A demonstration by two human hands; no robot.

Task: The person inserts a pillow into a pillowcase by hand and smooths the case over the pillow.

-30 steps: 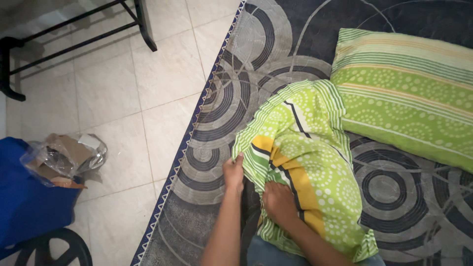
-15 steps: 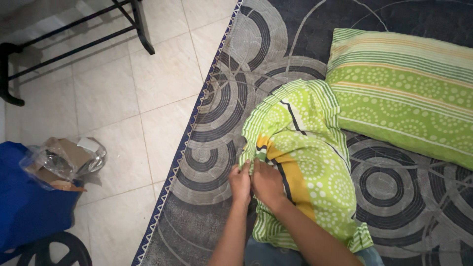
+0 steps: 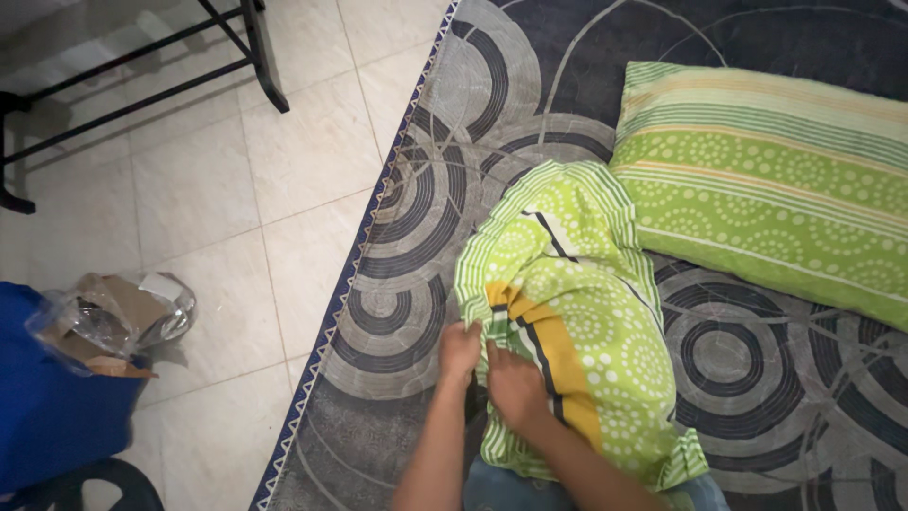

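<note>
A rumpled green pillowcase (image 3: 577,312) with white dots, stripes and a yellow band lies on the grey patterned bed cover (image 3: 416,199), draped over my lap. My left hand (image 3: 460,348) pinches the striped left edge of the pillowcase. My right hand (image 3: 515,386) is closed on the cloth right beside it, the two hands almost touching. A filled pillow (image 3: 776,189) in a matching green case lies flat at the upper right, apart from both hands.
Beige floor tiles (image 3: 218,189) lie left of the bed edge. A black metal frame (image 3: 142,66) stands at the top left. A clear plastic bag with cardboard (image 3: 113,317) rests on a blue object (image 3: 47,397) at the lower left.
My right hand moved from under the cloth up beside my left hand at the pillowcase edge. The view shifted slightly right and down.
</note>
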